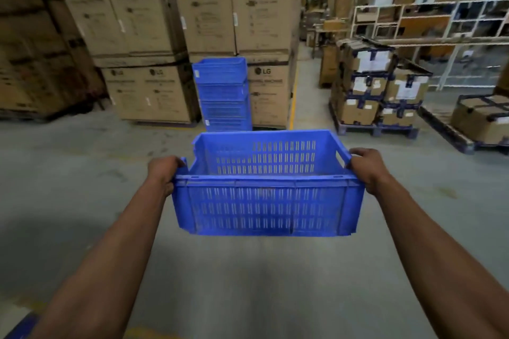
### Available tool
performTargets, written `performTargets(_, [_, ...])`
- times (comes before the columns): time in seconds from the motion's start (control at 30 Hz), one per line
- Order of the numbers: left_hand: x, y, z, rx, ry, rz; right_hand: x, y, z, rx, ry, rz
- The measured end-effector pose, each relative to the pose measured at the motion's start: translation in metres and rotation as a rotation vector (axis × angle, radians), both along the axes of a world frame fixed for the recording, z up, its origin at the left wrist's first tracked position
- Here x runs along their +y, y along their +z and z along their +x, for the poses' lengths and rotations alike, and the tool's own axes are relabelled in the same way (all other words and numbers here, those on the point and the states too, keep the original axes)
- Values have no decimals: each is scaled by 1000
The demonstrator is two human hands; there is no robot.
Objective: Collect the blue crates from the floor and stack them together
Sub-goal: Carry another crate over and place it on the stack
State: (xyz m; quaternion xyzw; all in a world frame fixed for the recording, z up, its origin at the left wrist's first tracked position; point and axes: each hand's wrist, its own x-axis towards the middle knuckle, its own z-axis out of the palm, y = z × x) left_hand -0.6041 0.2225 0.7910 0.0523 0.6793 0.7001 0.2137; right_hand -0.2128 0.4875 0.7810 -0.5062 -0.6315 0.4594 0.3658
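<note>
carrying step: left hand and right hand grip the ends of the blue crate, fingers curled round its rim, and next it likely needs lifting onto the far stack of crates.

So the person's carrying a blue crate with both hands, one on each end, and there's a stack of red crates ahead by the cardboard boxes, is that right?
One thing is off: the stack ahead is blue, not red, as the head view shows. The rest holds: the left hand and right hand each hold one end of the blue crate, and the stack stands by the cardboard boxes.
</note>
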Motion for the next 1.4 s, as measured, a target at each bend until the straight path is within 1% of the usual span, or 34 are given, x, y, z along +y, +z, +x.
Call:
performTargets(0.07, [6, -9, -37, -4, 82, -16, 36, -10, -53, 0, 44, -16])
performTargets(0.17, [18, -24, -96, -21, 162, -16, 65, -14, -134, 22, 84, -27])
performTargets(0.37, [67, -38, -246, -35, 188, 6, 124, -19, -296, 45, 108, 6])
performTargets(0.43, [82, -38, -294, -30, 199, 2, 142, -15, -343, 42, 104, 2])
performTargets(0.63, [149, -5, -431, -38, 211, 10, 204, 10, -483, 57, 76, 20])
performTargets(0.73, [193, 8, -493, -16, 240, 50, 246, 19, -548, 79, 84, 9])
performTargets(0.87, [261, 10, -574, 3, 250, 93, 313, 18, -632, 117, 82, 17])
performTargets(1.03, [368, 11, -678, -2, 240, 107, 416, 20, -736, 156, 92, 42])
performTargets(1.2, [462, 30, -770, -19, 256, 137, 508, 49, -827, 145, 69, 61])
performTargets(1.4, [585, 67, -887, 18, 181, 218, 621, 84, -933, 159, 35, 131])
